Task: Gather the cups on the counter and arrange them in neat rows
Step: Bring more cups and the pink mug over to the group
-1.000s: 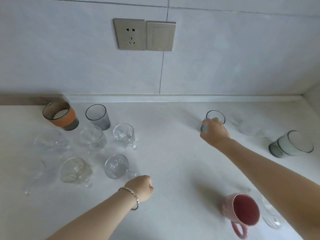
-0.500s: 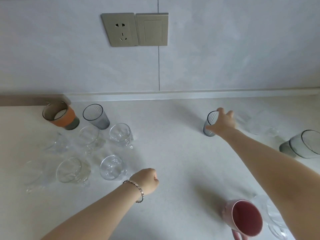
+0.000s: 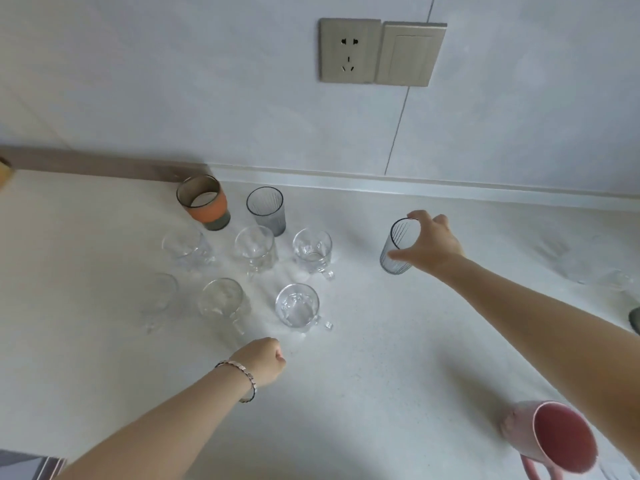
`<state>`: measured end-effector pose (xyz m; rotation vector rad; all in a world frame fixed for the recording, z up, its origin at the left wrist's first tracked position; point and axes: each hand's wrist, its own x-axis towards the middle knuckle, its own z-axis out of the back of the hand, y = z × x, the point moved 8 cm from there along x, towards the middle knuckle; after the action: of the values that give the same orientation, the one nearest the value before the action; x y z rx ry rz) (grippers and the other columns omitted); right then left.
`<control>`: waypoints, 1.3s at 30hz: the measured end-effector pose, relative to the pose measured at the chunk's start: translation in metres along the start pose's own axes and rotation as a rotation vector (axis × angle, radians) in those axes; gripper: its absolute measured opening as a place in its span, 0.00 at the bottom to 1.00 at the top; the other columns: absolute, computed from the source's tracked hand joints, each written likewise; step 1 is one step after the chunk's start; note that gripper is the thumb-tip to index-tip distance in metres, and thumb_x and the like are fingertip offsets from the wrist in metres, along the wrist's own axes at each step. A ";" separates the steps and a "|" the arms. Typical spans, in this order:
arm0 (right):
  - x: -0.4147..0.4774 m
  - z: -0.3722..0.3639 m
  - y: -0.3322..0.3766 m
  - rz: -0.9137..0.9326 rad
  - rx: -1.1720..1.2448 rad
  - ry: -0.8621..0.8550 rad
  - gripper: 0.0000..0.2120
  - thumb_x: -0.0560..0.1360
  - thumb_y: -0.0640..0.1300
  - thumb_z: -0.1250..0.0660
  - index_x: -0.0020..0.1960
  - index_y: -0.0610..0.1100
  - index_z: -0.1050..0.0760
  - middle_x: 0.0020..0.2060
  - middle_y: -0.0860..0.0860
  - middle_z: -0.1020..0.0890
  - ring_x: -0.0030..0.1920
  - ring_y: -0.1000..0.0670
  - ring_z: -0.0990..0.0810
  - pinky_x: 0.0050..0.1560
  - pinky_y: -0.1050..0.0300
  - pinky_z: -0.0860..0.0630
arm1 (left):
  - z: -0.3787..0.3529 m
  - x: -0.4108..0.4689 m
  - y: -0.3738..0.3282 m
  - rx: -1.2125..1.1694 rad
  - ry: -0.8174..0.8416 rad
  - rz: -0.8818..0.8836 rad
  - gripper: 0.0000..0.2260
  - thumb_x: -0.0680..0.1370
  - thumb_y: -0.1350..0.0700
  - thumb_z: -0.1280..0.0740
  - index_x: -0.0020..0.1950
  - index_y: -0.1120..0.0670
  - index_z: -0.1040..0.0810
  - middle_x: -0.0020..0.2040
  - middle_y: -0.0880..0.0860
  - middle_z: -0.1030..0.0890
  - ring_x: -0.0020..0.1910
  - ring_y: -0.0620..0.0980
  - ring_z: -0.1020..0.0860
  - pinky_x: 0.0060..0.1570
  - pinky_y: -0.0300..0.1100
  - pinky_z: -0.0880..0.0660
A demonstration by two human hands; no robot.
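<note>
My right hand [image 3: 431,245] grips a grey ribbed glass [image 3: 394,244] at its rim and side, right of the grouped cups. The group on the left holds a brown cup with an orange sleeve [image 3: 204,202], a second grey ribbed glass [image 3: 267,210] and several clear glass mugs, among them one [image 3: 311,252] nearest the held glass and one [image 3: 298,306] in front. My left hand [image 3: 265,360] rests as a fist on the white counter [image 3: 363,341], just in front of the clear mugs. A pink mug [image 3: 554,438] stands at the lower right.
A clear glass [image 3: 613,278] lies faintly visible at the far right, and a dark cup edge [image 3: 635,318] shows at the right border. The tiled wall with a socket [image 3: 349,50] and switch [image 3: 410,53] rises behind the counter.
My right hand has carried the grey ribbed glass leftward toward the grouped cups. The view has swung left. My left fist stays near the front clear mug.
</note>
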<state>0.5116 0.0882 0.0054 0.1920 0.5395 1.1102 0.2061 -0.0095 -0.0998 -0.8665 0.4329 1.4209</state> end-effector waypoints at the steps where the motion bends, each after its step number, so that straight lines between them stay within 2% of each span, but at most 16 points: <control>1: 0.004 -0.003 0.016 0.017 0.010 0.003 0.37 0.65 0.51 0.25 0.69 0.52 0.37 0.63 0.45 0.33 0.49 0.42 0.19 0.49 0.54 0.24 | 0.004 0.001 0.012 -0.011 -0.003 0.019 0.05 0.78 0.57 0.44 0.44 0.53 0.30 0.46 0.50 0.26 0.45 0.50 0.28 0.46 0.39 0.32; 7: 0.042 -0.022 0.092 0.090 0.005 -0.005 0.38 0.65 0.51 0.24 0.70 0.51 0.38 0.65 0.45 0.33 0.56 0.42 0.21 0.51 0.54 0.26 | 0.016 0.013 0.059 -0.105 0.005 0.073 0.14 0.76 0.60 0.44 0.31 0.50 0.38 0.31 0.48 0.34 0.39 0.51 0.32 0.32 0.37 0.39; 12: 0.074 -0.046 0.129 0.077 -0.028 0.005 0.38 0.65 0.50 0.25 0.70 0.51 0.37 0.65 0.44 0.34 0.57 0.41 0.22 0.56 0.53 0.26 | 0.011 0.022 0.072 -0.160 0.027 0.078 0.15 0.74 0.60 0.44 0.29 0.50 0.41 0.31 0.48 0.35 0.38 0.50 0.34 0.30 0.38 0.42; 19: 0.079 -0.084 0.142 0.067 -0.073 0.080 0.39 0.66 0.50 0.25 0.72 0.49 0.39 0.65 0.43 0.35 0.60 0.40 0.24 0.56 0.50 0.25 | 0.009 0.027 0.075 -0.110 0.086 0.063 0.15 0.74 0.60 0.45 0.28 0.51 0.40 0.29 0.48 0.33 0.38 0.52 0.33 0.32 0.40 0.38; 20: 0.076 -0.086 0.142 0.073 -0.070 0.082 0.40 0.66 0.51 0.25 0.73 0.49 0.40 0.66 0.43 0.36 0.61 0.40 0.24 0.58 0.49 0.26 | 0.010 0.027 0.074 -0.102 0.090 0.054 0.15 0.74 0.60 0.45 0.28 0.52 0.41 0.30 0.45 0.39 0.37 0.52 0.33 0.32 0.40 0.39; 21: 0.073 -0.088 0.142 0.080 -0.058 0.084 0.41 0.67 0.52 0.25 0.74 0.49 0.41 0.67 0.42 0.36 0.61 0.40 0.25 0.60 0.49 0.26 | 0.011 0.026 0.072 -0.097 0.088 0.037 0.15 0.74 0.61 0.45 0.27 0.53 0.43 0.31 0.44 0.41 0.35 0.53 0.35 0.30 0.41 0.41; 22: 0.069 -0.088 0.141 0.085 -0.036 0.086 0.41 0.68 0.52 0.26 0.75 0.49 0.43 0.68 0.42 0.37 0.62 0.40 0.25 0.61 0.48 0.27 | 0.012 0.026 0.069 -0.094 0.088 0.024 0.16 0.73 0.62 0.45 0.27 0.53 0.44 0.42 0.41 0.43 0.33 0.53 0.36 0.29 0.41 0.43; 23: 0.064 -0.088 0.140 0.089 -0.009 0.088 0.41 0.70 0.52 0.27 0.75 0.48 0.45 0.68 0.42 0.37 0.61 0.40 0.25 0.62 0.48 0.28 | 0.012 0.026 0.067 -0.089 0.084 0.016 0.16 0.73 0.62 0.45 0.27 0.53 0.44 0.31 0.50 0.29 0.31 0.52 0.38 0.28 0.41 0.45; 24: 0.058 -0.085 0.137 0.091 0.016 0.084 0.40 0.71 0.52 0.29 0.76 0.48 0.46 0.69 0.42 0.37 0.61 0.40 0.25 0.62 0.48 0.28 | 0.013 0.025 0.065 -0.086 0.078 0.018 0.16 0.73 0.62 0.44 0.26 0.54 0.43 0.48 0.60 0.20 0.28 0.51 0.39 0.27 0.41 0.46; 25: 0.051 -0.080 0.134 0.091 0.039 0.073 0.38 0.73 0.52 0.31 0.76 0.47 0.46 0.69 0.42 0.37 0.61 0.40 0.25 0.61 0.48 0.28 | 0.014 0.024 0.063 -0.079 0.078 0.013 0.16 0.74 0.62 0.44 0.26 0.55 0.38 0.50 0.60 0.19 0.26 0.50 0.39 0.27 0.41 0.46; 27: 0.035 -0.066 0.118 0.076 0.088 0.031 0.32 0.75 0.51 0.34 0.74 0.46 0.43 0.69 0.42 0.36 0.59 0.40 0.23 0.60 0.48 0.27 | 0.013 0.021 0.059 -0.053 0.096 -0.005 0.12 0.75 0.61 0.44 0.37 0.63 0.25 0.34 0.55 0.23 0.27 0.49 0.38 0.26 0.40 0.45; 29: 0.017 -0.052 0.090 0.041 0.123 -0.011 0.25 0.76 0.50 0.36 0.71 0.45 0.37 0.67 0.43 0.32 0.57 0.43 0.22 0.58 0.51 0.26 | 0.010 0.020 0.055 -0.011 0.112 -0.040 0.11 0.75 0.61 0.45 0.32 0.58 0.29 0.29 0.51 0.35 0.33 0.53 0.36 0.28 0.40 0.44; 31: -0.006 -0.039 0.052 -0.013 0.111 -0.035 0.17 0.76 0.48 0.37 0.65 0.46 0.28 0.62 0.46 0.25 0.55 0.47 0.22 0.54 0.56 0.26 | 0.003 0.021 0.047 0.038 0.126 -0.080 0.14 0.75 0.60 0.44 0.29 0.51 0.40 0.31 0.50 0.37 0.37 0.52 0.35 0.29 0.39 0.44; 33: -0.032 -0.029 0.008 -0.090 0.067 -0.028 0.12 0.76 0.46 0.38 0.59 0.47 0.24 0.56 0.49 0.21 0.51 0.50 0.23 0.49 0.59 0.28 | -0.003 0.021 0.034 0.073 0.133 -0.121 0.15 0.74 0.60 0.44 0.29 0.49 0.42 0.31 0.49 0.37 0.35 0.51 0.37 0.28 0.39 0.45; 37: -0.085 -0.009 -0.082 -0.283 -0.035 -0.013 0.12 0.76 0.45 0.38 0.57 0.47 0.23 0.56 0.49 0.21 0.56 0.48 0.23 0.49 0.59 0.30 | -0.014 0.019 -0.008 0.180 0.147 -0.254 0.16 0.71 0.61 0.44 0.28 0.51 0.46 0.27 0.48 0.43 0.28 0.49 0.45 0.27 0.41 0.50; 39: -0.106 0.005 -0.122 -0.361 -0.099 -0.014 0.14 0.76 0.49 0.37 0.59 0.47 0.25 0.58 0.48 0.22 0.59 0.47 0.24 0.53 0.56 0.28 | -0.020 0.021 -0.027 0.188 0.147 -0.271 0.14 0.72 0.61 0.44 0.29 0.50 0.44 0.29 0.48 0.39 0.30 0.49 0.41 0.28 0.40 0.48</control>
<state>0.5765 -0.0597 -0.0068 0.0134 0.4831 0.7806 0.2392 -0.0082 -0.1209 -0.8444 0.5301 1.0541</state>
